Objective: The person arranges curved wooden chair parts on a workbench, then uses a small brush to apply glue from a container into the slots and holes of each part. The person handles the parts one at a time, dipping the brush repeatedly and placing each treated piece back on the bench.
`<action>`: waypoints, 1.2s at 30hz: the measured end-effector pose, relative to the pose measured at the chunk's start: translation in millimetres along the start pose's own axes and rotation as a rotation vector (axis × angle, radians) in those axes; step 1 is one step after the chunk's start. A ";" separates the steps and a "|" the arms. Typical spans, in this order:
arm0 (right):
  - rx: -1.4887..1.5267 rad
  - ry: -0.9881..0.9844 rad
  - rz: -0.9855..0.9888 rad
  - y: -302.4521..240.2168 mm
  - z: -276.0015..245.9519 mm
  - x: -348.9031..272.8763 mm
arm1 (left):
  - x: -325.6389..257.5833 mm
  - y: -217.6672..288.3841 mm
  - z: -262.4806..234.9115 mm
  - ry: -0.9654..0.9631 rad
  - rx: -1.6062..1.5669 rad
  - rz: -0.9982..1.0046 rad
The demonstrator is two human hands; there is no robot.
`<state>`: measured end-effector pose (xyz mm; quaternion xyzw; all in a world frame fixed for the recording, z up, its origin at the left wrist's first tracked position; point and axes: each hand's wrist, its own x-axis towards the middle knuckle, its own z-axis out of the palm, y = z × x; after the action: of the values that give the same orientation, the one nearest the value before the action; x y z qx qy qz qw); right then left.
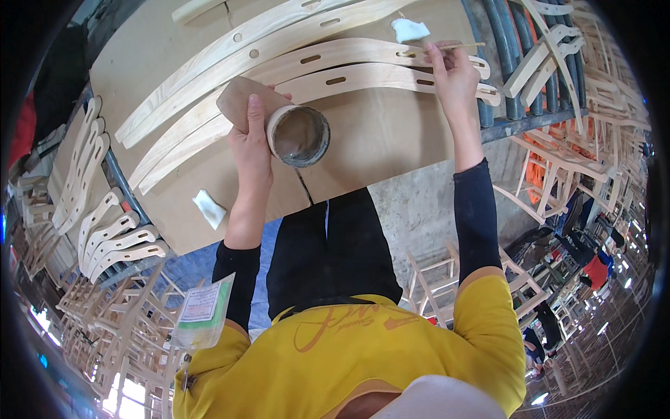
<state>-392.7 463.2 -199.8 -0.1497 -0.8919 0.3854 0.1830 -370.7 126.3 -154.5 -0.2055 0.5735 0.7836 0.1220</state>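
My left hand (250,136) is closed around a round tub (323,145) with a smeared rim and brownish matter inside. A flat brown piece (243,99), perhaps sandpaper or card, is also in that hand, under the thumb. My right hand (455,80) pinches a thin wooden stick (460,46). The stick's left end meets a curved, slotted wooden chair part (363,49) near one slot. Just in front lies a second curved part (377,75), its right end near my right wrist. Behind them rest more curved parts (209,73) with round holes and slots.
The brown board (391,133) covers the worktable. White pads lie at its back (410,30) and front left (208,208). Slotted wooden pieces (87,167) stack at the left edge. Dark metal rollers (513,70) carry wooden parts at the right. Chair frames (558,164) stand beyond.
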 end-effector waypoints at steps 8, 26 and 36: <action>-0.104 -0.080 -0.116 -7.7 -5.6 3.9 | -1.3 1.5 -5.3 0.016 -0.013 0.018; -0.216 -0.098 -0.188 -6.5 -9.1 8.6 | 8.6 16.3 1.4 0.016 0.049 0.073; -0.199 -0.163 -0.051 -9.1 -33.7 8.2 | 26.8 51.9 13.7 -0.037 0.125 0.241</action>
<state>-386.3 481.8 -169.9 -0.1124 -0.9413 0.3010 0.1040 -419.1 121.9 -119.4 -0.1127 0.6395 0.7588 0.0500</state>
